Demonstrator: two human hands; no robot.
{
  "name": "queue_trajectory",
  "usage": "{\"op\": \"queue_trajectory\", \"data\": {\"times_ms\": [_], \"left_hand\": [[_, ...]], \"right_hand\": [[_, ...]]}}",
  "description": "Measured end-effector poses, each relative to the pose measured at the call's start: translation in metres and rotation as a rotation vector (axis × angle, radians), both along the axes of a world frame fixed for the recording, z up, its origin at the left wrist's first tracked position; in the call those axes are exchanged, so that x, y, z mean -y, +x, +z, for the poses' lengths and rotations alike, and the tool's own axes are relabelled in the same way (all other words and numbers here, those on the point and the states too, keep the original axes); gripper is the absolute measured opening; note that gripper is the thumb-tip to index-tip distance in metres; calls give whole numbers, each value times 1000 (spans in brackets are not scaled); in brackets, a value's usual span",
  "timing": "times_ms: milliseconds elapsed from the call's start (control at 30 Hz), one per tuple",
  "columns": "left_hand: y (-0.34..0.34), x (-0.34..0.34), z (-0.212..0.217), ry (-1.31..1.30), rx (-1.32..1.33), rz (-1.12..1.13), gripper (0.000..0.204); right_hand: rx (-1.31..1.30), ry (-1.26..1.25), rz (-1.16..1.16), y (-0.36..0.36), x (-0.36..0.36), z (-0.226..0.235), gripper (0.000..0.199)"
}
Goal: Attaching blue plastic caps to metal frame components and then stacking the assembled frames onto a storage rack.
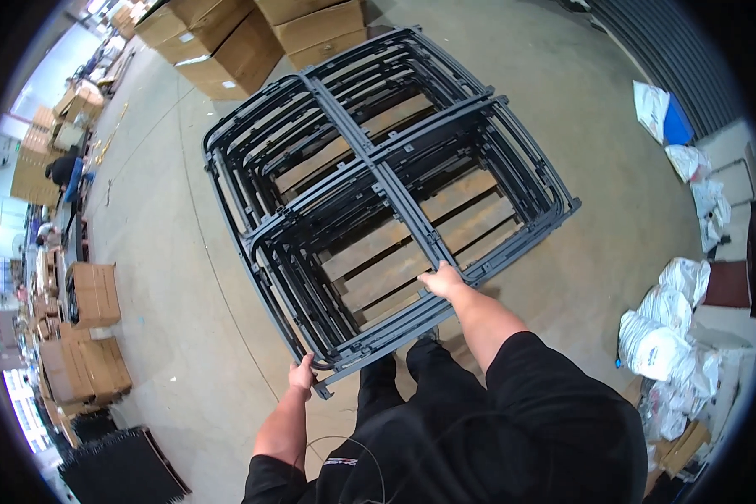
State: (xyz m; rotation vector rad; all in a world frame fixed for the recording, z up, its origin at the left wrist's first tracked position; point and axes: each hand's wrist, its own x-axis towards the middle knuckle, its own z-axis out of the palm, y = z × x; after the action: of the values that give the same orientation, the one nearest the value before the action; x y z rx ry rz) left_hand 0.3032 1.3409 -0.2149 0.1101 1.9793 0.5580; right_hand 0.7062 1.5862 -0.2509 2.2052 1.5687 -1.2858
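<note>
A stack of large dark grey metal frames (378, 181) lies on a wooden pallet (445, 218) on the concrete floor in front of me. My left hand (301, 375) grips the near left corner of the top frame. My right hand (443, 281) holds the same frame's near edge, further right, close to its middle bar. Both sleeves are black, and my dark trousers and shoes show below the frame's near edge.
Cardboard boxes (227, 46) stand beyond the stack. More boxes (92, 294) line the left side, with a person (63, 168) further back. White filled bags (668, 328) lie at the right. A black ribbed mat (122, 466) sits lower left.
</note>
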Motion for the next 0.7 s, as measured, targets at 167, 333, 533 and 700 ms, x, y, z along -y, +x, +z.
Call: {"op": "queue_trajectory", "data": {"times_ms": [167,333,533,700], "left_hand": [[1,19,55,73,-68,191,27],[10,11,95,133,76,348,24],[26,19,95,245,176,356,28],[58,37,77,348,326,412,30]], "right_hand": [[-622,-443,-415,6,-41,86,37],[-527,-199,-270,-2,-52,209,29],[-382,142,-176,-23,-28,319,43],[-144,416,-14,10,14,349,43]]}}
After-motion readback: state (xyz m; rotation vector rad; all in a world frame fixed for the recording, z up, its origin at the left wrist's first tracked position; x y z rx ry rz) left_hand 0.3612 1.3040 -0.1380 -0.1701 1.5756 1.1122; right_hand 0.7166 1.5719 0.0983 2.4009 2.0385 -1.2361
